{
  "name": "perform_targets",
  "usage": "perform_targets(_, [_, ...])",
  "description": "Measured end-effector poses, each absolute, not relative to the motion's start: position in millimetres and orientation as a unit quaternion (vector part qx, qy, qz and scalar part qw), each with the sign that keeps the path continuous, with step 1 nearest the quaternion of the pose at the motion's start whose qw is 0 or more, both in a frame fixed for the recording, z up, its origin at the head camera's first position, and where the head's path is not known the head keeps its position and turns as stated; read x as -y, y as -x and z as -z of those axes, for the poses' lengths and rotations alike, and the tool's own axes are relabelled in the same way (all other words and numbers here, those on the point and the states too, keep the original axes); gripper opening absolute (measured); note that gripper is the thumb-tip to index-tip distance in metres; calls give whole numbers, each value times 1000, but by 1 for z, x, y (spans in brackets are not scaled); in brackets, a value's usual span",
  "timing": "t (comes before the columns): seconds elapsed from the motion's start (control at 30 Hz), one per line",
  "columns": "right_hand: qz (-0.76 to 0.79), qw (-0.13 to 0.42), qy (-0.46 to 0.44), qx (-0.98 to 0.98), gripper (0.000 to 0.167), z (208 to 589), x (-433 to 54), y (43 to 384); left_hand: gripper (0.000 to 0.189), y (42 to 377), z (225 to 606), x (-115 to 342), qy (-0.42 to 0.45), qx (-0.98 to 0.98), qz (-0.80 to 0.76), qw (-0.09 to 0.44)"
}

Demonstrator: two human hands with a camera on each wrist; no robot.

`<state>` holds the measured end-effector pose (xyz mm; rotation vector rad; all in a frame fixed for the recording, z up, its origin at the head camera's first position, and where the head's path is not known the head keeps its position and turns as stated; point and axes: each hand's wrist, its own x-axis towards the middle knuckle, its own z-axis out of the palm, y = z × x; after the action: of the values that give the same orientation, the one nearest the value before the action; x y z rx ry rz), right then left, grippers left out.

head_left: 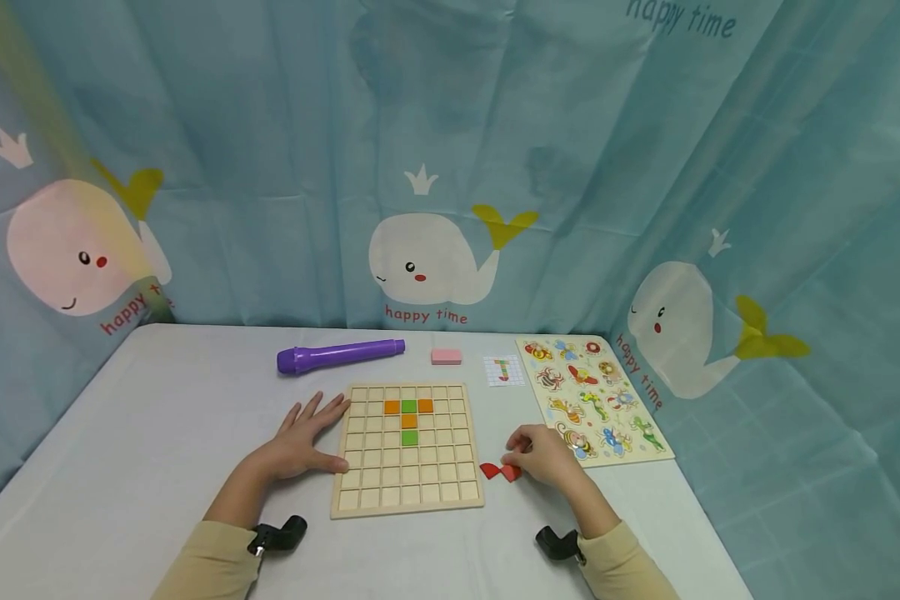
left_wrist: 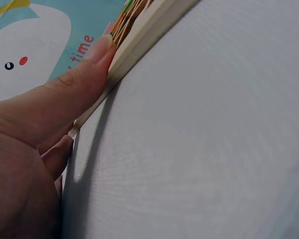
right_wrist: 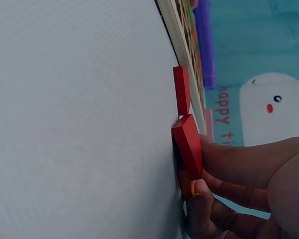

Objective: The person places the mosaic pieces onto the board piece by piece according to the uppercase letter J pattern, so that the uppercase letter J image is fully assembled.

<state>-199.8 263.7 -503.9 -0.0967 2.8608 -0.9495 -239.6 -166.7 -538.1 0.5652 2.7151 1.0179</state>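
Note:
A square wooden grid board [head_left: 420, 496] lies on the table, with several orange and green square tiles [head_left: 408, 422] in its upper cells. My left hand [head_left: 296, 446] lies against the board's left edge, fingers spread and thumb on the rim; the left wrist view shows this thumb [left_wrist: 92, 64] on the edge. Right of the board, my right hand [head_left: 543, 454] pinches a small red block [right_wrist: 188, 144] with curled fingers. The block looks tilted in the right wrist view. Another red piece [head_left: 490, 471] lies beside it, and an orange-looking piece [right_wrist: 186, 183] shows partly below it by the fingertips.
Behind the board lie a purple microphone-shaped stick [head_left: 341, 356], a pink block [head_left: 446, 357] and a small pattern card [head_left: 504, 371]. A picture board with insect shapes [head_left: 596, 400] lies at the right, close to my right hand. A whale-printed curtain [head_left: 292, 208] hangs behind the table.

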Motion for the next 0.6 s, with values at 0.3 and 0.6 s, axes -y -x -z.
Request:
perform_targets(0.3, [294,53,-2,-954,30,505,-263,203,115,237,534,168,-192,-914,-345,95])
perform_targets(0.6, [324,52,-12,-944,32,498,-257,224,114,237,533,167,-190,-915,-340,102])
